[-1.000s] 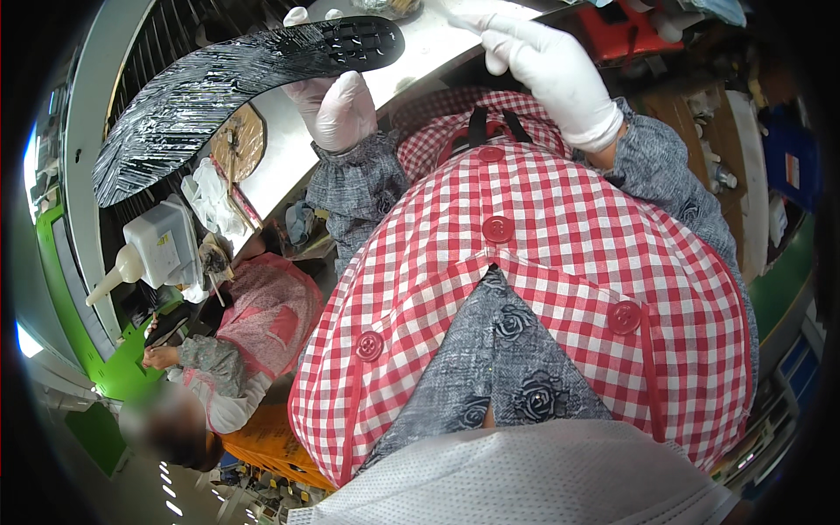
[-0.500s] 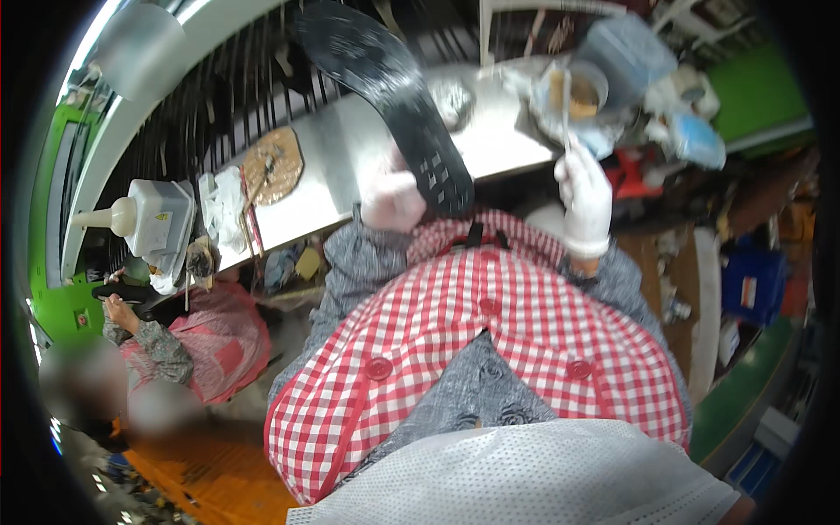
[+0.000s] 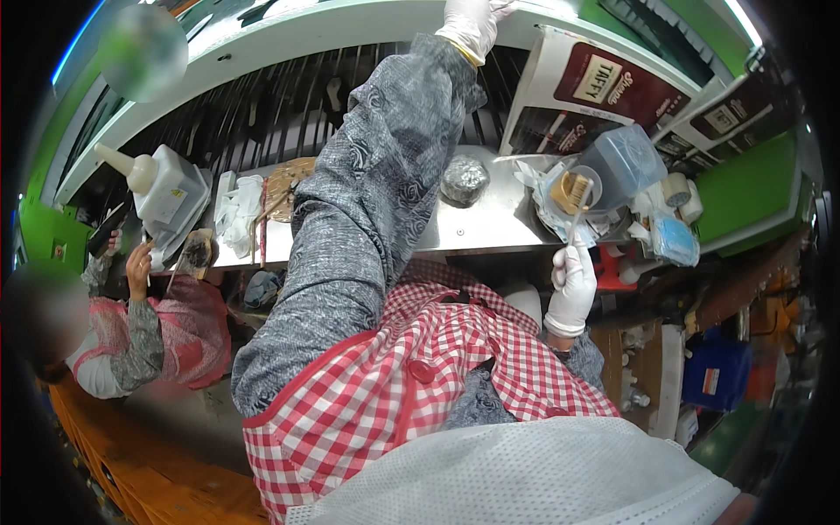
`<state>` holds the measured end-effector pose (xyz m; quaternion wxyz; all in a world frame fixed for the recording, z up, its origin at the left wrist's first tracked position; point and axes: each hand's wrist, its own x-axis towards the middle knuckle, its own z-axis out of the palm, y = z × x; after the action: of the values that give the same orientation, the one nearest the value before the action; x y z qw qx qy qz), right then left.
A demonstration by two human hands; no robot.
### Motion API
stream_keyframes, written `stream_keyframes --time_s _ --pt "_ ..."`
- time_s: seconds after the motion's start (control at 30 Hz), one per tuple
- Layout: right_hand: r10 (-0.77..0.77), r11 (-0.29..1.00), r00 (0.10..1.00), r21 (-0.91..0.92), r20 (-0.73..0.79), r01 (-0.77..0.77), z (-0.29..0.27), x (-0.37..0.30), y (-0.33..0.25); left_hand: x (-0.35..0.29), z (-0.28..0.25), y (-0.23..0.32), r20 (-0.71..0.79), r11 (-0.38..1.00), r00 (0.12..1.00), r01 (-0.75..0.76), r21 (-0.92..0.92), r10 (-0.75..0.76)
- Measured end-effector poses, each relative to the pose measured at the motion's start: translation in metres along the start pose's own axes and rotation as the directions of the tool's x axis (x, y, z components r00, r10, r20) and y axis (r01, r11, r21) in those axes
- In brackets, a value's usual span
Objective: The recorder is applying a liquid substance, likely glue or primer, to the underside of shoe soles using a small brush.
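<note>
My left arm stretches far forward across the bench. My left hand (image 3: pixel 470 28), in a white glove, is at the pale upper ledge (image 3: pixel 367 54); its fingertips run to the picture's top edge, so their grip is unclear. Low on the right, my gloved right hand (image 3: pixel 573 289) is closed round the thin handle of a brush (image 3: pixel 575 189). The brush's tan bristled head is over a round, pale tub (image 3: pixel 594 178) at the bench's edge. A crumpled, plastic-wrapped ball (image 3: pixel 465 180) sits on the metal bench (image 3: pixel 457 229) between my arms.
A clear plastic container (image 3: pixel 626 162), tape roll (image 3: pixel 675 189) and blue-and-white packet (image 3: pixel 675 239) stand right. Printed cardboard (image 3: pixel 586 92) rises behind. Left are a white bottle (image 3: pixel 166 194), white cloths (image 3: pixel 238 219) and a brown board (image 3: pixel 284 188). A co-worker (image 3: pixel 157 337) works further left.
My left hand has gone forward and up to the ledge. The black shoe sole it held is out of sight. My right hand has moved down slightly, still holding the brush.
</note>
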<state>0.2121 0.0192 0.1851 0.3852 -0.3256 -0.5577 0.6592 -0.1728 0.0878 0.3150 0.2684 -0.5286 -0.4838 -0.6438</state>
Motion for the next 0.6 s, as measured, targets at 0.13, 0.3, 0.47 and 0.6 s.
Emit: stream_keyframes --time_s 0.13,0.3,0.47,0.6 --pt "0.049 0.989 0.997 0.139 0.067 -0.058 0.006 -0.006 0.018 0.014 -0.077 -0.032 0.051 0.928 0.974 0.194 0.317 -0.221" --pt "-0.008 0.962 0.983 0.271 0.184 -0.043 0.024 -0.004 0.020 0.059 -0.118 -0.019 -0.118 0.891 0.984 0.168 0.422 -0.130" --pt "0.002 0.965 0.977 0.255 0.215 -0.059 0.021 0.005 0.026 0.086 -0.124 -0.063 0.234 0.555 0.748 0.209 0.805 -0.621" --pt "0.024 0.978 0.987 0.203 0.162 -0.057 0.030 0.024 0.024 0.087 -0.105 -0.116 0.377 0.480 0.562 0.041 0.876 -0.736"
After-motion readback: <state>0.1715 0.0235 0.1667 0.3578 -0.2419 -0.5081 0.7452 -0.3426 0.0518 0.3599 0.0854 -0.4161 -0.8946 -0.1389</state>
